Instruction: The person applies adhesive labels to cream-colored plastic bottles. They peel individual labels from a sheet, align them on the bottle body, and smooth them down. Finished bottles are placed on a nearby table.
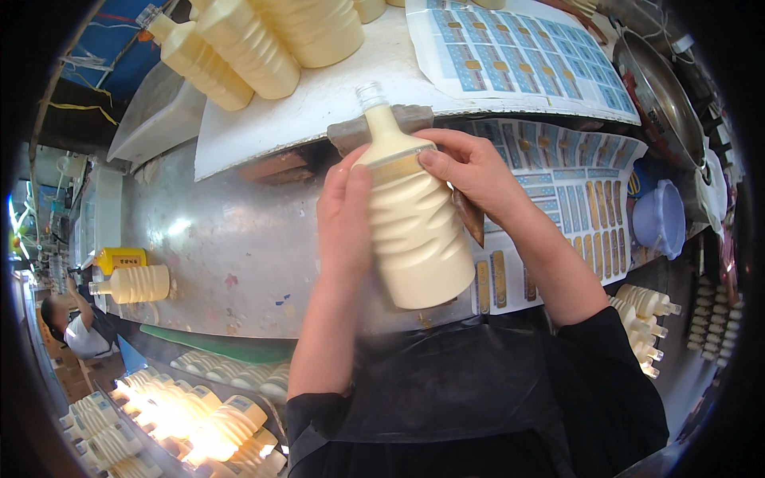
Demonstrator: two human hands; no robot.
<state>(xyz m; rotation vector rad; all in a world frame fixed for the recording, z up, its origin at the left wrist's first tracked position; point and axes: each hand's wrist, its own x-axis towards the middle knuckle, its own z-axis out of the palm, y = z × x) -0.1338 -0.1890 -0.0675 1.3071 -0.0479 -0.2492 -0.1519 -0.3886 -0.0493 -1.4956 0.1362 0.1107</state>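
Note:
I hold a ribbed plastic bottle (414,223) full of cream-coloured liquid upright over the metal table (231,239). Its neck is bare, with no cap. My left hand (344,215) grips the bottle's left side. My right hand (470,167) presses on its shoulder, fingers on a clear band or label there. Sheets of blue and yellow stickers (574,199) lie just right of the bottle, under my right forearm.
Several filled bottles (247,48) lie on a white board at the back, beside another sticker sheet (518,56). One bottle (135,284) lies at the table's left. More bottles fill crates lower left (191,422) and right (645,319). A blue lid (661,219) and metal pan (661,95) sit right.

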